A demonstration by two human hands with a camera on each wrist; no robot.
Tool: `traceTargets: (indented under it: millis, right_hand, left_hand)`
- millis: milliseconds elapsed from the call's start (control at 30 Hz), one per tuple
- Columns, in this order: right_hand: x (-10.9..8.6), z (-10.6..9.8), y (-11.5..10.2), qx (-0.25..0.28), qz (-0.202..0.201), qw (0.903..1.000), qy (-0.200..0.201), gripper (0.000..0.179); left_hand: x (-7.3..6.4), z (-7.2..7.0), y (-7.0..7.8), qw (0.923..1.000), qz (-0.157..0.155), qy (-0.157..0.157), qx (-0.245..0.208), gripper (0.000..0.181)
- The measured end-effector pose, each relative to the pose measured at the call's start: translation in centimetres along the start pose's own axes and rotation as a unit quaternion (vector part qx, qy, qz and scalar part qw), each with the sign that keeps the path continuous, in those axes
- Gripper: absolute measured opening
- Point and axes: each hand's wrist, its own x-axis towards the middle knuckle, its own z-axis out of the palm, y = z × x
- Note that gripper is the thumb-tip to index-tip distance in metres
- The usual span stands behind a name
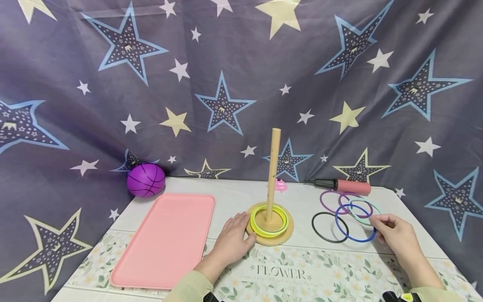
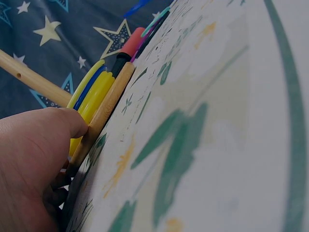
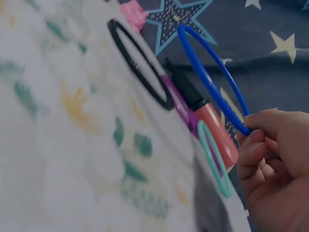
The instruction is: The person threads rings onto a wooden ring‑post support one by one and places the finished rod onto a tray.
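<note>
A wooden ring-toss stand (image 1: 274,167) with a round base and an upright post stands mid-table. Yellow rings (image 1: 284,224) lie round the post on its base; the left wrist view also shows a blue ring (image 2: 88,88) among them. My left hand (image 1: 233,239) holds the base's left edge, with the thumb at the front side; its other fingers are partly hidden in the left wrist view. Between thumb and fingers, my right hand (image 1: 398,237) pinches a blue ring (image 3: 212,79), tilted up off the table. Close by lie a black ring (image 1: 314,226), purple rings (image 1: 323,203) and a mint-green ring (image 1: 377,205).
A pink tray (image 1: 162,239) lies on the left, with a purple ball (image 1: 146,180) behind it. Along the back edge are a small pink object (image 1: 281,185) and a red and black hand pump (image 1: 352,187). A star-patterned cloth (image 1: 241,54) hangs behind the table.
</note>
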Motion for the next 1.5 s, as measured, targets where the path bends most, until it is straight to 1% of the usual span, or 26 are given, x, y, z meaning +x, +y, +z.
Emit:
traceTargets:
  millis: [133, 233, 400, 500, 600, 700, 867, 933, 1100, 1133, 1500]
  right_hand:
    - [0.1, 0.0, -1.2, 0.037, -0.010, 0.9993, 0.003, 0.029]
    - [0.2, 0.1, -2.1, 0.084, -0.011, 0.9964, 0.001, 0.024]
    - [0.1, 0.2, -3.4, 0.164, 0.005, 0.9865, -0.001, 0.011]
    - [0.1, 0.2, -4.2, 0.182, 0.005, 0.9833, -0.002, 0.013]
    - [0.0, 0.3, -5.0, 0.202, -0.006, 0.9793, -0.007, 0.016]
    - [-0.1, 0.4, -6.0, 0.217, -0.016, 0.9759, -0.010, 0.015]
    - [-0.4, 0.6, -8.0, 0.228, -0.026, 0.9733, -0.015, 0.009]
    - [-0.5, 0.7, -8.7, 0.249, -0.037, 0.9675, -0.022, 0.007]
    - [-0.9, 1.2, -10.5, 0.315, -0.064, 0.9460, -0.041, 0.007]
    - [-1.0, 1.3, -10.8, 0.322, -0.067, 0.9434, -0.044, 0.007]
    - [-1.5, 1.9, -14.7, 0.357, -0.108, 0.9251, -0.071, 0.005]
  left_hand:
    - [0.1, 0.0, 0.0, 1.0000, -0.002, 0.001, 0.001, 0.070]
    - [0.1, 0.1, -0.1, 1.0000, -0.002, 0.002, 0.003, 0.069]
    - [0.1, 0.1, 0.0, 1.0000, -0.001, 0.003, 0.001, 0.069]
    - [0.1, 0.1, 0.0, 1.0000, -0.001, 0.001, -0.001, 0.069]
    - [0.1, 0.1, 0.0, 1.0000, -0.001, 0.000, 0.002, 0.069]
    - [0.2, 0.2, -0.1, 1.0000, -0.002, -0.001, 0.005, 0.069]
    - [0.3, 0.3, -0.2, 1.0000, -0.007, -0.003, 0.005, 0.069]
    - [0.3, 0.3, -0.2, 1.0000, -0.007, -0.003, 0.004, 0.069]
    - [0.3, 0.4, -0.3, 1.0000, -0.007, -0.002, 0.002, 0.069]
    - [0.3, 0.4, -0.3, 1.0000, -0.007, -0.002, 0.001, 0.069]
    - [0.3, 0.5, -0.3, 1.0000, -0.008, -0.003, 0.000, 0.069]
